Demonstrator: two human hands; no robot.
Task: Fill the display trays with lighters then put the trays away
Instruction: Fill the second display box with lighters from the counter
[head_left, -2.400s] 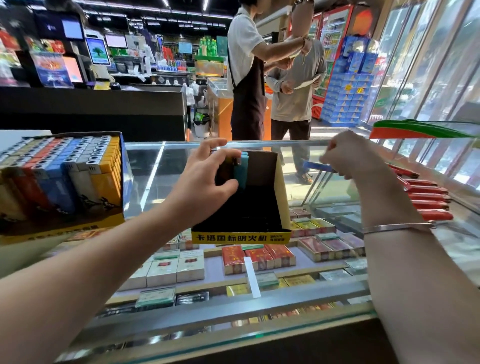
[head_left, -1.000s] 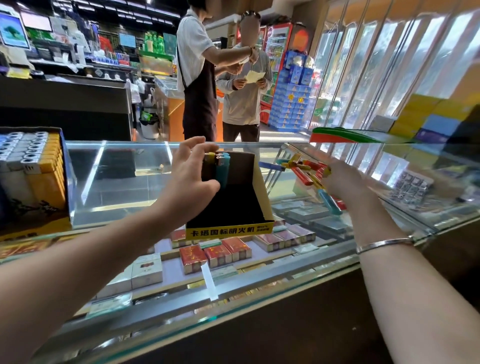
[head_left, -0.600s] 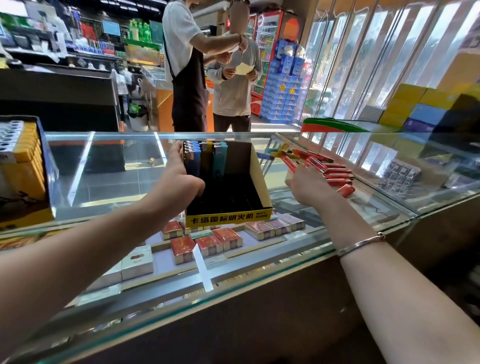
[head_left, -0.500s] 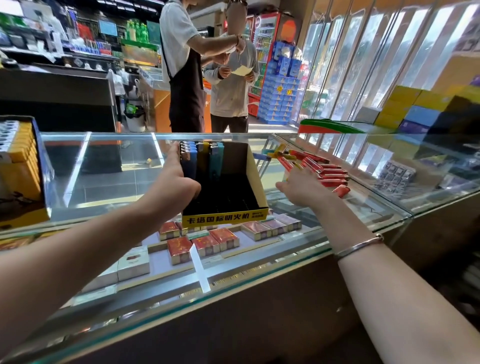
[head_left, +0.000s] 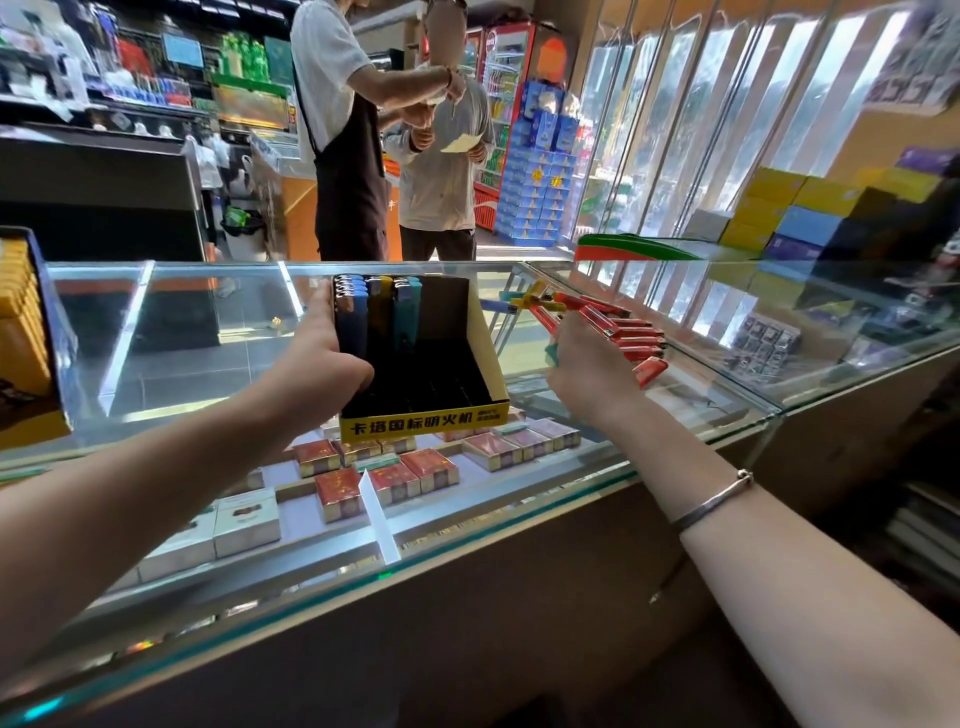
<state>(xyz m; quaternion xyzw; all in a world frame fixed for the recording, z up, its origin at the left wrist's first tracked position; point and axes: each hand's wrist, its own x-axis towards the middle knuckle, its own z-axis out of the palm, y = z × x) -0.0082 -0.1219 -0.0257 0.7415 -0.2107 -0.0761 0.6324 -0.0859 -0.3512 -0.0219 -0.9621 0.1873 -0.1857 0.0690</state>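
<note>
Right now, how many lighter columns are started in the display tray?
3, side by side at the left back of the display tray: dark blue, yellow, teal. Lighters behind each front one are hidden.

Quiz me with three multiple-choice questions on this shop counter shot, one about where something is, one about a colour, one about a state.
1. Where does the display tray stand?
A. on the glass counter
B. on the floor
C. on a shelf behind

2. What colour is the tray's front strip with printed characters?
A. white
B. yellow
C. green

3. How full is the tray?
A. completely full
B. holds no lighters
C. lighters only at its left side

Answers: 1 A, it sits on the glass top, steadied by the left hand. 2 B, the strip is yellow. 3 C, the right slots are dark and bare, while the right hand reaches the loose red lighters.
</note>
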